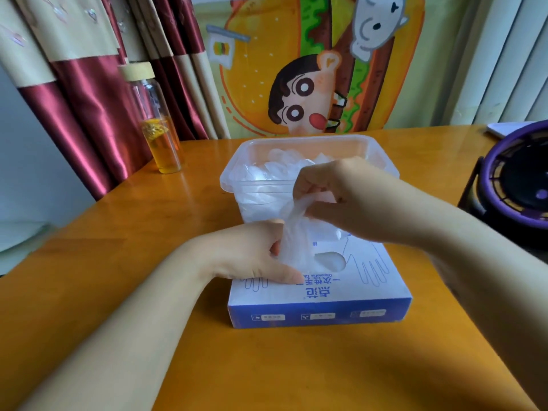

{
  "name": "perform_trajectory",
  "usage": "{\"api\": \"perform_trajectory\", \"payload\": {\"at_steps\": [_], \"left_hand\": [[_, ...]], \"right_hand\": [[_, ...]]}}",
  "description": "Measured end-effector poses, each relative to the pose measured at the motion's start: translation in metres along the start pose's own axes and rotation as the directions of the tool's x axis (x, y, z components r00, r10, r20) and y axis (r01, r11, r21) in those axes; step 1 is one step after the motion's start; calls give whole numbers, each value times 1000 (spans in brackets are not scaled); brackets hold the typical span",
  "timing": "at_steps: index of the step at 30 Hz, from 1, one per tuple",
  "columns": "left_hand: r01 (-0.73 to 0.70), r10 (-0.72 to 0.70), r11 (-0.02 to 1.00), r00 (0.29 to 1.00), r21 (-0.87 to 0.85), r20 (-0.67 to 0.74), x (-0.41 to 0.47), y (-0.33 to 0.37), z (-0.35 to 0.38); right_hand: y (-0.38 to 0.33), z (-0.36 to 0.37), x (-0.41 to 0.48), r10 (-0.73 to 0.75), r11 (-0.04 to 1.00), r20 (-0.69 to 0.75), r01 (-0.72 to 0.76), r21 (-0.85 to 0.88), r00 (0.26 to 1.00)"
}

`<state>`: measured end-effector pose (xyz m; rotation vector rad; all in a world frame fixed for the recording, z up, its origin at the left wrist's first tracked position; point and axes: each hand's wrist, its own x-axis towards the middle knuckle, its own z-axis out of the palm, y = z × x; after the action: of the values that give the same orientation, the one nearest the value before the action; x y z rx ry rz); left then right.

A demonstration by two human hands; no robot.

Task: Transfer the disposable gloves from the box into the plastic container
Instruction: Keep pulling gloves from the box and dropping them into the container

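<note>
Orange-brown wooden table (pixel 118 262) carrying the whole arrangement, seen from the head camera. Nearest the viewer lies 1 blue-and-white box (pixel 320 312), flat on the table, its printed top facing up and its oval opening (pixel 332 261) showing clear film inside. The left hand (pixel 249 256) rests on the near-left part of the box top, thumb laid flat along the lid; its fingers are curled against the lower part of the glove (pixel 292 235), and whether they pinch it cannot be told. The glove, thin and translucent, stands up from the box top beside the opening as a drawn-out strip. The right hand (pixel 335 197), above the far half of the box, pinches the glove's upper end between thumb and bent fingers. Just behind the box, touching or nearly so, stands the plastic container (pixel 228 179), clear and lidless, holding a heap of gloves (pixel 281 167). Further left stands 1 capped glass bottle (pixel 157 129) of amber liquid; at the right edge, a purple-rimmed round object (pixel 516 185). Behind hang a red-and-cream curtain (pixel 89 99) and a cartoon cloth (pixel 296 69).
</note>
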<state>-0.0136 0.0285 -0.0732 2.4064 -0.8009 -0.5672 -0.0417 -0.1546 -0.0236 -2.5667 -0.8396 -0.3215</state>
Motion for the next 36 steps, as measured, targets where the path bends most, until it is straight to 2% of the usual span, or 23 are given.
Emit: {"api": "perform_trajectory", "payload": {"at_steps": [4, 8, 11, 15, 18, 20, 23, 25, 26, 29, 31, 32, 34, 36], "left_hand": [[-14, 13, 1000, 1000, -24, -3, -6, 7, 1], [-8, 7, 1000, 998, -3, -65, -9, 5, 4], [5, -5, 1000, 996, 8, -93, -9, 1, 5], [2, -1, 1000, 995, 12, -102, -12, 10, -1], [-99, 75, 975, 989, -201, -124, -20, 20, -15], [-213, 164, 856, 976, -472, -142, -30, 24, -27], [-273, 256, 540, 954, -796, -153, -34, 25, -43], [-285, 282, 405, 943, -869, -178, -29, 29, -52], [-305, 254, 361, 941, -881, -222, -26, 33, -54], [-383, 37, 253, 921, -888, -387, -15, 52, -59], [-454, -60, 276, 872, -847, -487, -9, 58, -61], [-484, -91, 321, 840, -814, -535, -7, 59, -63], [-513, -123, 493, 758, -702, -640, -4, 56, -68], [-478, -79, 698, 688, -533, -721, -4, 51, -75]], "right_hand": [[-4, -1, 1, 30, 996, -191, -13, 92, 981], [-11, -15, -2, 101, 982, -396, -27, 189, 913], [-20, -36, -1, 114, 981, -498, -18, 193, 859], [-33, -57, 7, 194, 942, -501, -17, 335, 843], [-34, -60, 11, 263, 884, -435, -34, 466, 862], [-32, -61, 12, 324, 807, -359, -58, 588, 876], [-31, -65, 13, 365, 617, -190, -84, 782, 912], [-29, -71, 14, 343, 522, -83, -116, 845, 936], [-28, -72, 15, 322, 508, -40, -137, 851, 946], [-25, -77, 17, 267, 563, 23, -176, 808, 963], [-22, -79, 17, 281, 589, 7, -178, 789, 960], [-20, -80, 18, 302, 586, -15, -173, 791, 953], [-14, -82, 20, 365, 545, -74, -149, 825, 928], [-7, -81, 24, 439, 514, -137, -123, 849, 888]]}}
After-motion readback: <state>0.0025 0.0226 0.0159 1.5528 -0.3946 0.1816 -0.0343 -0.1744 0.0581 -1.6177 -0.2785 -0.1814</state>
